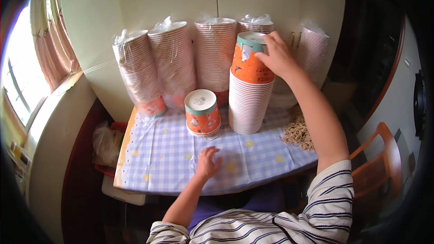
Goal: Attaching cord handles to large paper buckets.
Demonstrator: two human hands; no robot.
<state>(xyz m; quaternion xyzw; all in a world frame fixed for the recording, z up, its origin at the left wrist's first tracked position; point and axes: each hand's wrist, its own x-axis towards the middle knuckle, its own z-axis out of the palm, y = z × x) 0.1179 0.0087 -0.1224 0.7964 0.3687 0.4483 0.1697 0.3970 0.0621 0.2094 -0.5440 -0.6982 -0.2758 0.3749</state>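
Note:
A tall stack of upside-down paper cups point(250, 104) stands on the table, its top cup orange with a green band. My right hand point(276, 55) is at the top of this stack, thumb on the near side and fingers over the base, gripping the top paper cup point(247, 63). To the left, a short stack of orange paper cups point(202, 114) also sits upside down, with what looks like a thin rubber band by its lower rim. Nearer the front edge, my left hand point(209, 163) hovers low over the cloth, fingers apart and loosely bent, apparently holding nothing.
Behind stand several tall plastic-wrapped cup stacks point(172, 58). A pile of tan rubber bands point(298, 132) lies at the right. The table has a blue checked tablecloth point(167, 162). A wooden chair point(379, 162) is at the right, a window point(25, 63) at the left.

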